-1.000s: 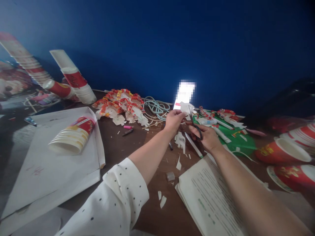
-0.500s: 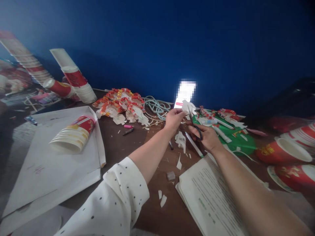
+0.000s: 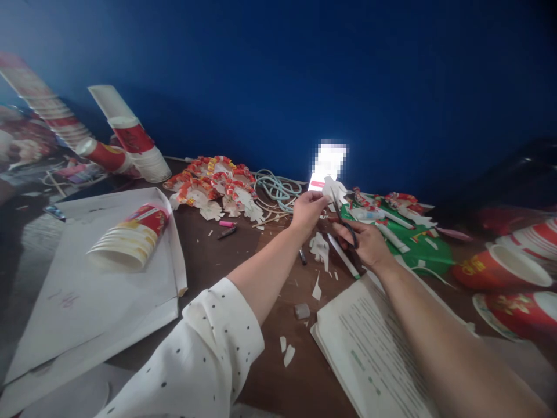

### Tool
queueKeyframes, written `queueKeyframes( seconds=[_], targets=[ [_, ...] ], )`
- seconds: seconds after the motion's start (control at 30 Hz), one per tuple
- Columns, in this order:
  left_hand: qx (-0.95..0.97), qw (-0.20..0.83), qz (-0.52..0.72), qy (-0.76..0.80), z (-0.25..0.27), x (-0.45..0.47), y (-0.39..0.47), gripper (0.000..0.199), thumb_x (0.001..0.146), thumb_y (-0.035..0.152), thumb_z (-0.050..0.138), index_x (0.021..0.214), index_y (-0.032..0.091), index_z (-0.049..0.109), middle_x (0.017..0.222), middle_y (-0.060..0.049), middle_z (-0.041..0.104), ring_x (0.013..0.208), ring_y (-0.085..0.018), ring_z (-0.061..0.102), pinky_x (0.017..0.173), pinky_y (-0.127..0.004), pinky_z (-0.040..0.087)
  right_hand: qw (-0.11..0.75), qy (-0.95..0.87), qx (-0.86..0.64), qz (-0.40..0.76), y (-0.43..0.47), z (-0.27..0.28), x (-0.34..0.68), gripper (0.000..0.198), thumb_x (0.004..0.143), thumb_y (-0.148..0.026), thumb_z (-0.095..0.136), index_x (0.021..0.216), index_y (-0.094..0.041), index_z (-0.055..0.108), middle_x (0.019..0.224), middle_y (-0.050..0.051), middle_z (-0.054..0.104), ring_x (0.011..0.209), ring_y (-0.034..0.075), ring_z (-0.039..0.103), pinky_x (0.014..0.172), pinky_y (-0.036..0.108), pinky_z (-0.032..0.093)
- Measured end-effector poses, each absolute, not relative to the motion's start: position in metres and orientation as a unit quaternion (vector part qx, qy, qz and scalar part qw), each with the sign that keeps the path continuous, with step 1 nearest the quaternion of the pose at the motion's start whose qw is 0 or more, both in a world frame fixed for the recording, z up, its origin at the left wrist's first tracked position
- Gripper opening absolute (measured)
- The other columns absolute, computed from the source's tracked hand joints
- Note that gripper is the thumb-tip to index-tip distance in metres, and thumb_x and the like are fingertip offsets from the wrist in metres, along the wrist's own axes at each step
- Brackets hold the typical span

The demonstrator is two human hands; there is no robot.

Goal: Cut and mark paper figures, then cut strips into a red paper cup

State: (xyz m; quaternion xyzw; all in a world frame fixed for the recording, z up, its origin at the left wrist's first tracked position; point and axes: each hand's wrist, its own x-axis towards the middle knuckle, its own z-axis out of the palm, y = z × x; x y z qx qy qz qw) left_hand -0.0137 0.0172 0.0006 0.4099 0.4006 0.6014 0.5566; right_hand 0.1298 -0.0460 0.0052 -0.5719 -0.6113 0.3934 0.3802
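My left hand (image 3: 308,210) pinches a small white paper cutout (image 3: 335,188) with a jagged outline, held above the table. In my right hand (image 3: 368,242) is a pair of dark-handled scissors (image 3: 350,232), its blades pointing up at the cutout's edge. Beneath the hands lie another white paper cutout (image 3: 319,248) and a white pen with a green end (image 3: 343,256). Just behind the cutout a phone with a bright, blurred screen (image 3: 328,165) leans on the blue wall.
Orange-and-white paper pieces (image 3: 217,186) and a coiled pale cord (image 3: 276,188) lie by the wall. Nested paper cups (image 3: 130,238) rest on a white board (image 3: 78,290) at left. A printed booklet (image 3: 369,342) lies in front, a green sheet (image 3: 429,255) and red cups (image 3: 496,267) at right.
Both hands stay almost in place. The scissors' blades and the paper cutout have shifted only very slightly against each other.
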Motion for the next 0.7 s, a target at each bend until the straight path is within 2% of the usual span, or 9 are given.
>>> queueKeyframes(
  seconds=[0.7],
  targets=[
    [0.414,0.554,0.600,0.402,-0.0001,-0.0139,0.0173,0.008,0.072,0.022,0.064,0.076,0.015,0.062,0.059,0.002,0.058,0.053,-0.007,0.050,0.056,-0.021,0.041,0.386,-0.598,-0.576,0.401,-0.0498,0.0113,0.1241,0.045,0.070,-0.049,0.071,0.100,-0.016,0.073,0.052,-0.003,0.053,0.047,0.010,0.045,0.044,0.023,0.032]
  ],
)
